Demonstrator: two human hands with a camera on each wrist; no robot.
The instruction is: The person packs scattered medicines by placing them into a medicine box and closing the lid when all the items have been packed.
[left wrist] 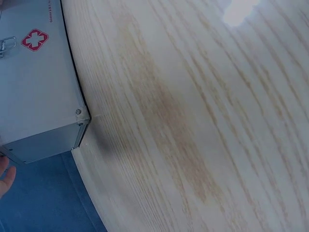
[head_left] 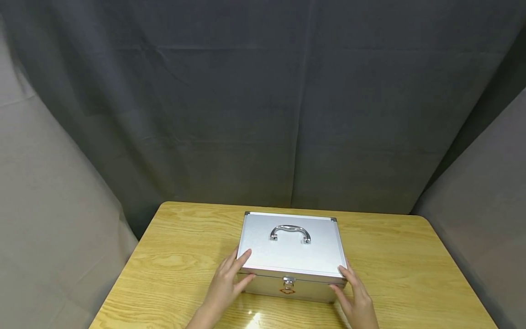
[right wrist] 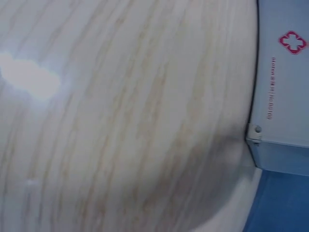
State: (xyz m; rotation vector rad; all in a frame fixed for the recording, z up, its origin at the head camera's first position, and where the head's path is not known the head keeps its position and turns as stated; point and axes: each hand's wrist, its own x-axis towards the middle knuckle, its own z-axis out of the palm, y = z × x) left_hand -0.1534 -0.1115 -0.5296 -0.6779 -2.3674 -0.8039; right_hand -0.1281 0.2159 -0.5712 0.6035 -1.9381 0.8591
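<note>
A silver metal first-aid box (head_left: 293, 253) sits on the wooden table with its lid down. A chrome handle (head_left: 290, 228) stands up on the lid, and a latch (head_left: 289, 282) is at the front. My left hand (head_left: 223, 281) holds the front left corner, thumb on the front face and a finger over the lid's edge. At the front right corner, my right hand (head_left: 358, 301) grips the box the same way. Only fingertips (left wrist: 6, 176) show beside the box in the left wrist view; the right wrist view shows the box's corner (right wrist: 289, 111) but no hand.
The wooden table (head_left: 172, 274) extends to both sides of the box. A dark grey curtain (head_left: 205, 114) hangs behind it, with light cloth (head_left: 53, 205) at the left and more grey cloth (head_left: 485, 205) at the right. Bright light reflects off the tabletop near the front.
</note>
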